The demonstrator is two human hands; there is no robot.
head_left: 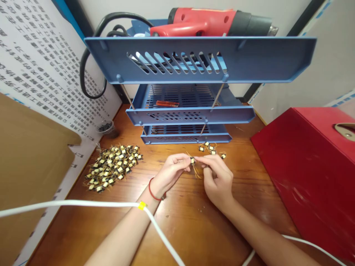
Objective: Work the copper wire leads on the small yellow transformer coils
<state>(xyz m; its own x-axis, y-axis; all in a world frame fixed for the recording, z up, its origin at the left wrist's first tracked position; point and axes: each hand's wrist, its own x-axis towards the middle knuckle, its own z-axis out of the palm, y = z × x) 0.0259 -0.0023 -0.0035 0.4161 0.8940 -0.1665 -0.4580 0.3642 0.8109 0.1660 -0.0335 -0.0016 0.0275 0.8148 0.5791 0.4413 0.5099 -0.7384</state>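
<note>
Head view: 1 small wired component (192, 161), pale yellow and black, held above the wooden table (180, 236), between the 2 hands. Long axis, wires included, runs obliquely from upper left to lower right; longer copper-coloured wires point down toward the wearer and slightly right, with shorter ends at the top.

Left hand (175, 169): pinched narrow on the component, thumb uppermost; red bracelet at the wrist. Right hand (219, 175): index finger extended to the component's right side, other fingers curled; whether it grips anything, cannot tell.

Surroundings: 1 heap of like components (111, 168) at left; 1 small group of the same (211, 148) beyond the right hand; 1 blue 3-tier rack (191, 116) behind, red heat gun (199, 22) on top, nozzle rightward.
</note>
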